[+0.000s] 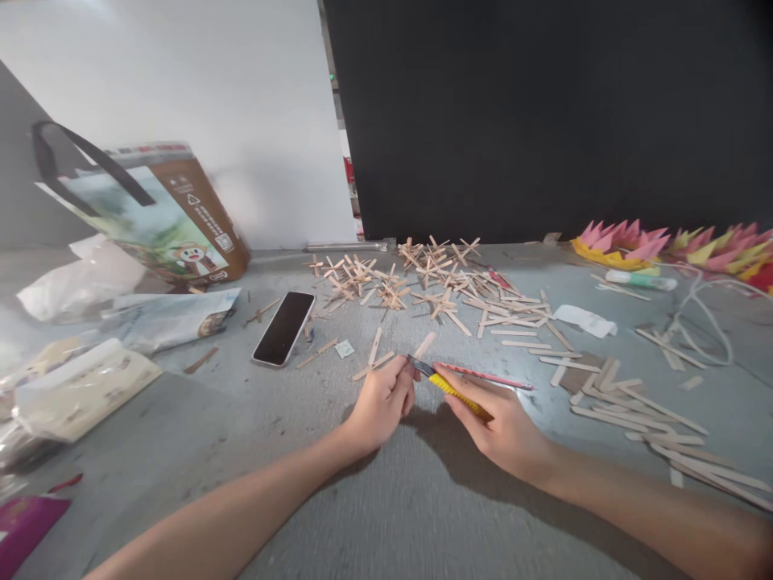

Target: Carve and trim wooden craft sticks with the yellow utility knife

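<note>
My left hand [379,404] is closed around a wooden craft stick [426,345], whose pale end sticks out past the fingers. In my right hand [510,431] is a yellow box cutter [457,393], its dark front end meeting the stick at my left fingertips. The exact point of contact is too small to make out. Beside the right fingers lies a red pencil [489,376]. Just ahead of my left hand, two loose craft sticks [374,348] touch or cross on the grey surface.
Star-like stick clusters [386,288] lie at the back middle. Loose craft sticks [634,403] spread along the right. A phone [283,329], a carton with a black handle [175,217] and plastic packets [84,387] occupy the left. Pink-yellow paper crowns [622,246] and a glue stick [640,279] sit back right.
</note>
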The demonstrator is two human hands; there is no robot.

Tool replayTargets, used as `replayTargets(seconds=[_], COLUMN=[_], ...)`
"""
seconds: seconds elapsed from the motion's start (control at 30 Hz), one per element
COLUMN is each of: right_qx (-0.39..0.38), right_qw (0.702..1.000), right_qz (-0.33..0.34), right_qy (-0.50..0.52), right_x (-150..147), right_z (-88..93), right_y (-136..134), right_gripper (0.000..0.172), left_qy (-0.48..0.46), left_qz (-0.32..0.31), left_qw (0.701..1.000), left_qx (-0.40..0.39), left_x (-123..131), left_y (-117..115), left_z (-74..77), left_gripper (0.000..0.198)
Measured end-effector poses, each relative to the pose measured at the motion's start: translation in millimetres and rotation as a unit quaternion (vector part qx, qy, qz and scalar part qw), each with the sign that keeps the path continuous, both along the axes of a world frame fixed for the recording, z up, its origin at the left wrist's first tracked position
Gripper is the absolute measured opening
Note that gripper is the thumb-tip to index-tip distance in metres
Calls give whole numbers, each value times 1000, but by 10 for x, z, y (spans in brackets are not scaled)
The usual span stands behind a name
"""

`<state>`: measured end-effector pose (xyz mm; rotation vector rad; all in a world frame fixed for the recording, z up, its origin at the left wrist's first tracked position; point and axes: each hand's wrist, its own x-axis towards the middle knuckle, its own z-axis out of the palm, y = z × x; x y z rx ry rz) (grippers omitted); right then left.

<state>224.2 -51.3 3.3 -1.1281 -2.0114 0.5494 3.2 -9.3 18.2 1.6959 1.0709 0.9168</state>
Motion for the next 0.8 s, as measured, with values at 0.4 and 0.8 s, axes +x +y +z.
replayTargets(seconds=[0.4,0.8], right_qx=[-95,-325], right_qw=[994,929], right_qz=[-14,38], right_qy=[56,175], right_x=[25,6], right_z=[64,94], right_y=[61,119], right_gripper=[46,54], left_qy=[-82,-102], left_qz=[46,45], left_qw=[994,991], left_qx=[-64,-75], left_x=[1,2], left_y=[78,60], left_z=[-68,-107], left_gripper=[39,32])
